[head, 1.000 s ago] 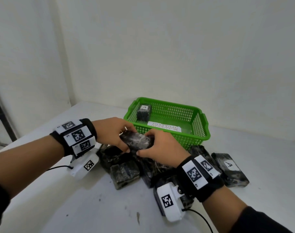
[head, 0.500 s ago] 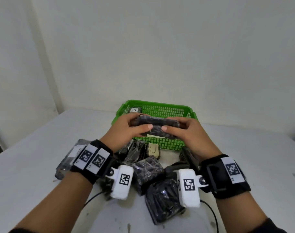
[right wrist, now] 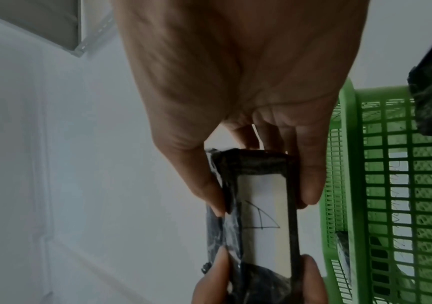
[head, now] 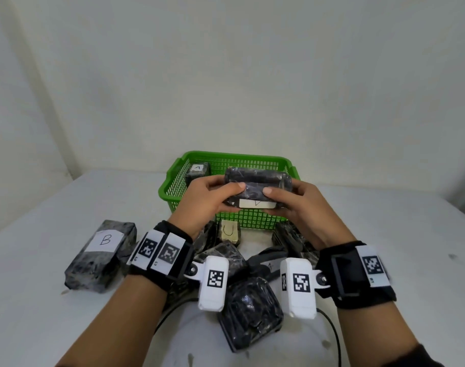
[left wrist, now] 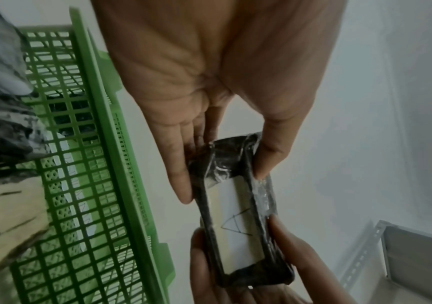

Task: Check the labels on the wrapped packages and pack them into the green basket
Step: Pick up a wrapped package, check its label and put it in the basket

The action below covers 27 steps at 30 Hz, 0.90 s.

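A pile (head: 248,311) of black wrapped packages is lying nearest on the white table (head: 41,313), with a "B" package (head: 100,258) sitting apart at its left. Above the pile, the left hand (head: 207,205) and right hand (head: 297,207) are gripping one package (head: 258,188) by its two ends, thumbs on top and fingers underneath, its white "A" label (left wrist: 235,224) facing the person. The package is hovering over the green basket's (head: 173,186) near wall. Inside the basket, another "A" package (head: 198,170) is sitting in the far left corner.
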Motion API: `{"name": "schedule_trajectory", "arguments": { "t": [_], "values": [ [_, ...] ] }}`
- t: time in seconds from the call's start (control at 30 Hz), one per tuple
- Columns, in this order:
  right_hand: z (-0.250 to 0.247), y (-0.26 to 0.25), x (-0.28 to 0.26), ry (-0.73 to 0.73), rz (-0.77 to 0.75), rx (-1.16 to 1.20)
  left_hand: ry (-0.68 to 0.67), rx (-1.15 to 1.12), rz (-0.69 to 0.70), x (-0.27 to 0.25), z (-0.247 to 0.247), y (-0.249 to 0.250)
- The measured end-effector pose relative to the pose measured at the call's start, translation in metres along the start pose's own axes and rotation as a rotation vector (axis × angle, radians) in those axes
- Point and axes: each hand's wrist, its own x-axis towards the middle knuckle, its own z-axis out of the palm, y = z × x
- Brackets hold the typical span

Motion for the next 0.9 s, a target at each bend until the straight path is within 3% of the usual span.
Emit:
{"name": "schedule_trajectory", "arguments": {
  "t": [0.1, 0.6, 0.73, 0.9],
  "values": [
    [-0.004, 0.001, 0.0, 0.011, -0.014, -0.016, -0.069, -0.047, -0.047, 0.0, 0.001, -0.001],
    [-0.001, -0.002, -0.01, 0.017, -0.057, -0.021, -0.023, -0.063, 0.039, -0.005, 0.001, -0.01],
    [-0.006, -0.001, -0.01, 0.058, -0.096, -0.025, -0.09, -0.141, 0.016, -0.008, 0.002, -0.009],
    [-0.007, -0.006, -0.014, 0.038, -0.12, -0.047, -0.028, -0.103, 0.066, -0.008, 0.007, -0.012]
  ]
}}
